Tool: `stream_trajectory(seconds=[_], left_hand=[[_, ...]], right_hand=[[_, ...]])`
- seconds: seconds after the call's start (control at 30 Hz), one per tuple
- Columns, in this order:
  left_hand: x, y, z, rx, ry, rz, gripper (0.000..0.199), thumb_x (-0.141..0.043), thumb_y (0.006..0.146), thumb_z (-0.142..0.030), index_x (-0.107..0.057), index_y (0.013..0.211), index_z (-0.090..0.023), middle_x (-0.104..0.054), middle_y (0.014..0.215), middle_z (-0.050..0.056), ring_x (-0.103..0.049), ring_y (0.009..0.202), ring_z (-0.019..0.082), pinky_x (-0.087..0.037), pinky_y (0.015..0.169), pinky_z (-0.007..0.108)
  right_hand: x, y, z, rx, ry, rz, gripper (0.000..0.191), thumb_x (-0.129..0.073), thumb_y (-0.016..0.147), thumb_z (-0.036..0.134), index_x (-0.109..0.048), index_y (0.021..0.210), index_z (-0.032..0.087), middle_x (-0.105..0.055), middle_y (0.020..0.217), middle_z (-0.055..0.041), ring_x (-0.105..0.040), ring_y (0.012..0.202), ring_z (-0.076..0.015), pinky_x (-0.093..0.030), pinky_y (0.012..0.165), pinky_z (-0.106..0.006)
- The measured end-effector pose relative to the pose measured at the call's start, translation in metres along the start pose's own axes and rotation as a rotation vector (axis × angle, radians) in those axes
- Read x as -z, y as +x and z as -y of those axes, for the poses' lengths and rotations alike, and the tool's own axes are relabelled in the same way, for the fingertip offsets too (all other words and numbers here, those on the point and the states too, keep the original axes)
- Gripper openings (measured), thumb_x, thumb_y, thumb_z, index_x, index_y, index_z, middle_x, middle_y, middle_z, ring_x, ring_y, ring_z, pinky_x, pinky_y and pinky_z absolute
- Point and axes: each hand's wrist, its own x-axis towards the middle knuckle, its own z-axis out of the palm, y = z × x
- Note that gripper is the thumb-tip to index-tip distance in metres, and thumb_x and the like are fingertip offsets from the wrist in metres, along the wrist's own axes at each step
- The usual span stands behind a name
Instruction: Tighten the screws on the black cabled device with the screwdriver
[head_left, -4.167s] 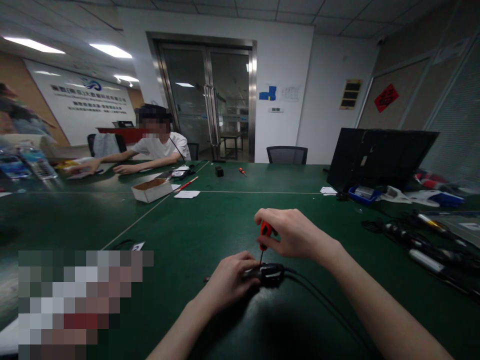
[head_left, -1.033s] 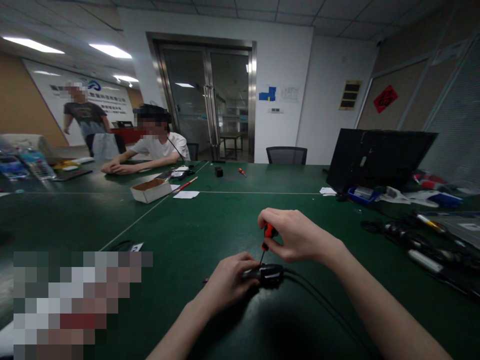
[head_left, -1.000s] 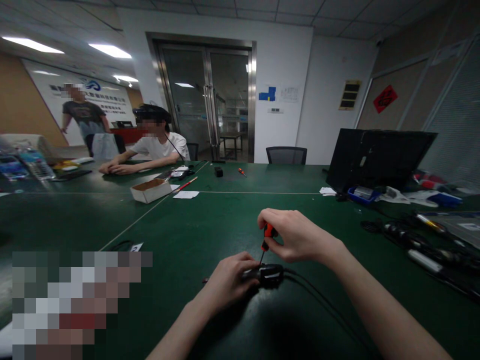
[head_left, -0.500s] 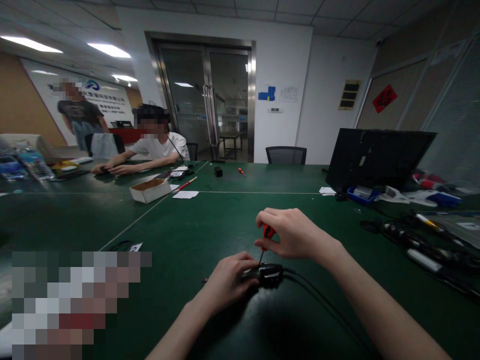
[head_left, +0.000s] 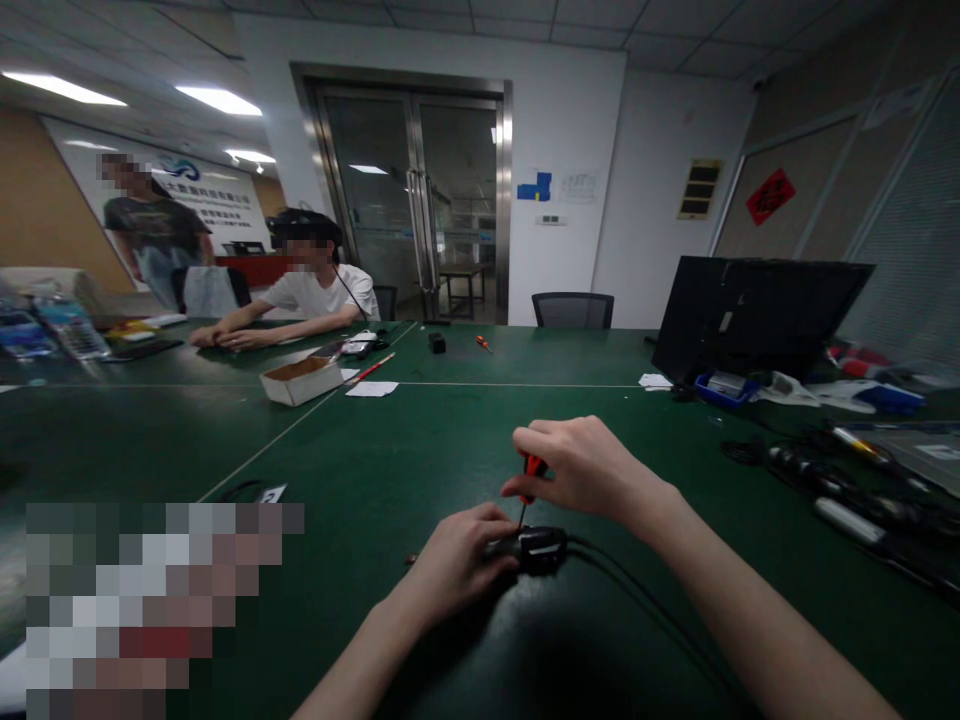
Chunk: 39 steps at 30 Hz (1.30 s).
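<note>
My right hand point(head_left: 574, 465) is closed around the red and black handle of a screwdriver point(head_left: 533, 480), which stands nearly upright. The screwdriver's thin shaft points down to a dark, glossy device point(head_left: 541, 550) lying on the green table point(head_left: 360, 470). My left hand point(head_left: 469, 555) is wrapped over the device's left part, fingers and thumb on either side, so much of it is hidden. Dark cables point(head_left: 637, 580) run from the device's right end toward the lower right. Where exactly the tip meets the device is too small to make out.
A white open box point(head_left: 301, 384), a paper sheet point(head_left: 373, 389) and a second screwdriver point(head_left: 484, 343) lie farther back. At right stand a black monitor point(head_left: 757, 320) and a blue tray point(head_left: 724, 390), with dark cabled tools point(head_left: 855, 510) nearer. A co-worker in a white shirt point(head_left: 322, 295) sits across, left.
My right fingers have shifted slightly around the screwdriver handle, the thumb reaching a little farther left. My left hand and the device stay put. The standing person behind has moved slightly.
</note>
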Motion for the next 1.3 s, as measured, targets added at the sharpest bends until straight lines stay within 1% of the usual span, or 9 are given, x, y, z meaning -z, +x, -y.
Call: stream_trajectory(seconds=[0.07,0.2,0.4,0.53,0.6,0.7,0.87,1.13,1.3], left_hand=[[0.0002,0.0003,0.0,0.001,0.003,0.006,0.026,-0.062,0.089,-0.022,-0.074,0.112,-0.023,-0.068,0.112,0.006,-0.065,0.096,0.022,-0.048,0.081,0.03],[0.0009,0.0008,-0.0015,0.002,0.003,0.008,0.025,-0.06,0.089,-0.023,-0.074,0.111,-0.022,-0.068,0.111,0.006,-0.065,0.095,0.022,-0.048,0.08,0.028],[0.002,0.0005,-0.0019,0.007,0.025,0.019,0.027,-0.06,0.09,-0.024,-0.074,0.113,-0.024,-0.068,0.113,0.006,-0.065,0.098,0.022,-0.048,0.082,0.029],[0.0012,-0.0004,0.0003,-0.007,0.016,0.006,0.027,-0.061,0.09,-0.024,-0.073,0.114,-0.024,-0.068,0.113,0.006,-0.065,0.097,0.022,-0.048,0.083,0.03],[0.0003,-0.0006,0.0011,-0.01,0.012,0.003,0.027,-0.061,0.09,-0.022,-0.073,0.114,-0.024,-0.068,0.113,0.006,-0.065,0.097,0.022,-0.048,0.083,0.03],[-0.0013,-0.0005,0.0017,-0.015,0.011,-0.005,0.026,-0.061,0.09,-0.021,-0.074,0.112,-0.023,-0.068,0.111,0.005,-0.065,0.095,0.021,-0.048,0.081,0.029],[-0.0011,0.0003,0.0008,-0.017,0.006,-0.011,0.024,-0.061,0.088,-0.021,-0.075,0.109,-0.022,-0.069,0.109,0.006,-0.065,0.095,0.021,-0.048,0.08,0.028],[-0.0001,0.0001,0.0005,-0.002,0.011,-0.006,0.026,-0.063,0.089,-0.022,-0.074,0.113,-0.022,-0.069,0.11,0.006,-0.065,0.095,0.022,-0.048,0.081,0.029],[-0.0003,-0.0002,0.0012,-0.005,0.001,-0.006,0.027,-0.062,0.09,-0.023,-0.073,0.115,-0.023,-0.069,0.113,0.006,-0.065,0.097,0.021,-0.048,0.084,0.029]], right_hand=[[0.0013,-0.0013,0.0008,0.016,0.09,0.002,0.019,-0.068,0.089,0.032,-0.055,0.093,0.019,-0.065,0.088,-0.0015,-0.052,0.068,-0.0121,-0.027,0.058,-0.025],[0.002,-0.0021,0.002,0.01,0.206,0.05,0.019,-0.064,0.085,0.013,-0.053,0.1,0.019,-0.063,0.09,-0.0006,-0.053,0.072,-0.012,-0.032,0.061,-0.024],[0.0013,0.0003,0.0011,-0.005,0.065,0.036,0.014,-0.065,0.093,0.027,-0.056,0.102,0.021,-0.065,0.093,-0.0017,-0.053,0.067,-0.0116,-0.026,0.057,-0.025],[0.0016,0.0013,0.0001,-0.032,-0.024,0.035,0.028,-0.065,0.092,0.047,-0.057,0.09,0.02,-0.064,0.081,-0.0007,-0.052,0.063,-0.012,-0.02,0.055,-0.026],[0.0021,0.0007,0.0003,-0.031,-0.033,0.032,0.03,-0.064,0.093,0.048,-0.057,0.087,0.02,-0.064,0.081,-0.0013,-0.052,0.064,-0.0123,-0.02,0.055,-0.026],[0.0027,-0.0014,0.0009,-0.005,0.063,0.028,0.018,-0.067,0.09,0.032,-0.057,0.095,0.019,-0.064,0.092,-0.0025,-0.054,0.07,-0.0127,-0.026,0.057,-0.026],[0.0009,-0.0029,0.0013,-0.006,0.211,0.051,0.02,-0.058,0.085,0.011,-0.054,0.104,0.018,-0.062,0.095,-0.0033,-0.054,0.076,-0.0136,-0.034,0.063,-0.026],[0.002,-0.0001,0.0013,-0.027,0.131,0.057,0.018,-0.064,0.09,0.019,-0.055,0.106,0.022,-0.065,0.097,-0.0022,-0.055,0.072,-0.0127,-0.03,0.061,-0.025],[0.0028,0.0021,0.0004,-0.048,-0.021,0.038,0.029,-0.071,0.088,0.046,-0.057,0.09,0.02,-0.065,0.081,-0.001,-0.054,0.066,-0.0133,-0.022,0.056,-0.026]])
